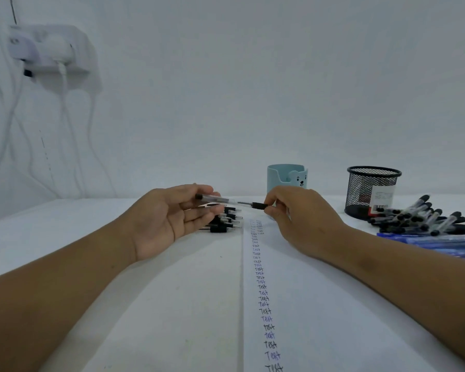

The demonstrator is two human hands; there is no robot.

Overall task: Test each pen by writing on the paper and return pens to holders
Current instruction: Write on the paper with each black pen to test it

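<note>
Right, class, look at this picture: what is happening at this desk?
A person is testing pens. The left hand holds a clear pen by its barrel, while the right hand pinches its black cap, which is off the tip. The paper carries a long column of the word "Test". Uncapped pens lie beside the left hand, and capped pens are piled by the black mesh holder. A blue bear holder stands behind the hands.

wall (253,76): white | socket block (51,49): plugs in, cables hanging | table (51,224): white
</note>
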